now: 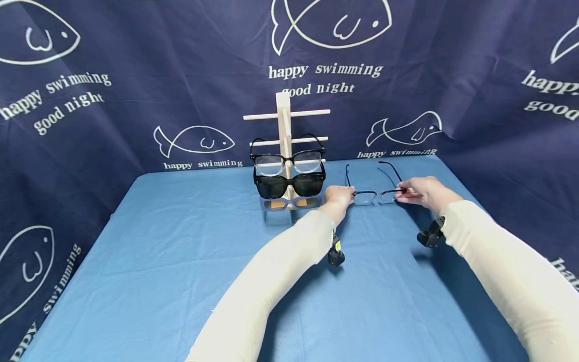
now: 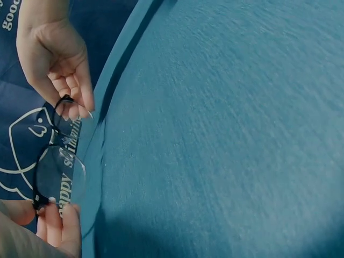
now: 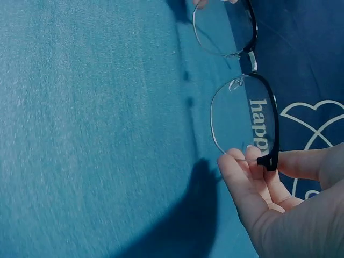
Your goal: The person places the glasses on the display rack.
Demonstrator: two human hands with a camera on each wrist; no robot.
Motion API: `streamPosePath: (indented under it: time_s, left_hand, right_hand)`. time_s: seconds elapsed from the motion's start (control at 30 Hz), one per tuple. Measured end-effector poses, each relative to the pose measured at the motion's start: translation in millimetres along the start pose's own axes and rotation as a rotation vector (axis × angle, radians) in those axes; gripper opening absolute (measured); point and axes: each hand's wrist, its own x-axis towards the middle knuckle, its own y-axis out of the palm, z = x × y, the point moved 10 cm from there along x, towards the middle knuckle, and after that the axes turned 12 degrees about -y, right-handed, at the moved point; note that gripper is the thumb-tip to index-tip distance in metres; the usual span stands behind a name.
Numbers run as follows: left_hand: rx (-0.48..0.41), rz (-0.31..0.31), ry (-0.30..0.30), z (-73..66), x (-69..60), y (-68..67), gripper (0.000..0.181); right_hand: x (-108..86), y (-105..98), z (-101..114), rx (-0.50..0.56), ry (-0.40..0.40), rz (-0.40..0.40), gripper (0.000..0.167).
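Both hands hold a pair of eyeglasses (image 1: 365, 192) with a black upper frame and clear lenses, right of the rack. In the head view its arms are unfolded and point to the back. My left hand (image 1: 338, 198) pinches the left hinge corner. The opposite corner is pinched by my right hand (image 1: 425, 192). From the left wrist, the black rim (image 2: 36, 174) runs between the two hands. In the right wrist view the thin lower rim and dark brow bar (image 3: 276, 115) show clearly, with fingers at the corner.
A wooden display rack (image 1: 283, 106) with crossbars stands at the back middle. On it hang black-and-clear glasses (image 1: 255, 163), dark sunglasses (image 1: 271, 187) and blue-framed glasses with orange lenses (image 1: 300, 203). A blue cloth (image 1: 181, 241) covers the table; a navy fish-print curtain (image 1: 203, 65) hangs behind.
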Motion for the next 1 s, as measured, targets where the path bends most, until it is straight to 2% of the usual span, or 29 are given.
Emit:
streamPosePath:
  time_s: [0.27, 0.43, 0.67, 1.0]
  left_hand:
    - [-0.068, 0.071, 0.042, -13.2, -6.4, -0.5, 0.016]
    - [-0.075, 0.104, 0.066, -21.5, -16.9, 0.5, 0.017]
    - [-0.052, 0.141, 0.072, -24.7, -30.7, -2.1, 0.018]
    - [-0.046, 0.187, 0.099, -36.0, -52.0, -5.2, 0.017]
  right_hand:
    - [-9.7, 2, 11, 0.046, -0.040, 0.050, 0.039]
    - [-16.8, -1, 16, 0.050, -0.062, 0.046, 0.038]
    - [-28.8, -3, 20, 0.042, -0.073, 0.059, 0.033]
    - [-46.5, 1, 30, 0.234, -0.088, 0.113, 0.038]
